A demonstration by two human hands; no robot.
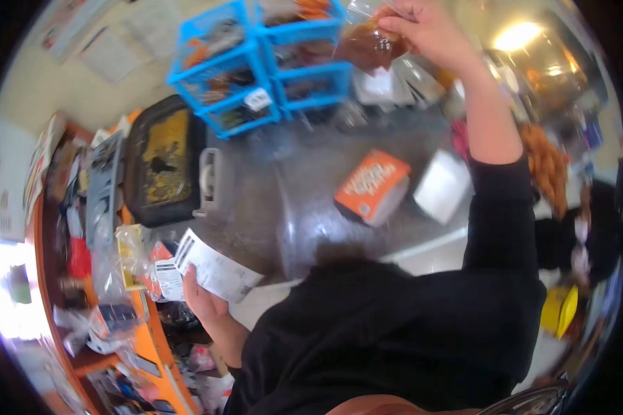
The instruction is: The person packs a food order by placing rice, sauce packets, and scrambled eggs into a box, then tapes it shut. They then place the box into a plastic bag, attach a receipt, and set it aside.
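Note:
My left hand (206, 301), at the lower left, holds a printed paper receipt (217, 268) over the table's edge. High at the top, my right hand (422, 31) pinches the upper part of a clear plastic bag (374, 50) with brown contents, possibly sauce. That bag hangs in front of the blue stacked baskets (277, 93), which contain several wrapped packets. On the dark table below my right arm lie an orange-topped box (372, 181) and a white box (443, 187). Near my left hand is another printed label (168, 279) on a plastic-wrapped package.
A black tray with yellow contents (163, 162) stands at the left of the dark table (270, 187). Orange shelving (160, 346) full of plastic bags and packages is at the lower left. Another person in dark clothes (599, 228) is at the right, near a yellow object (559, 311).

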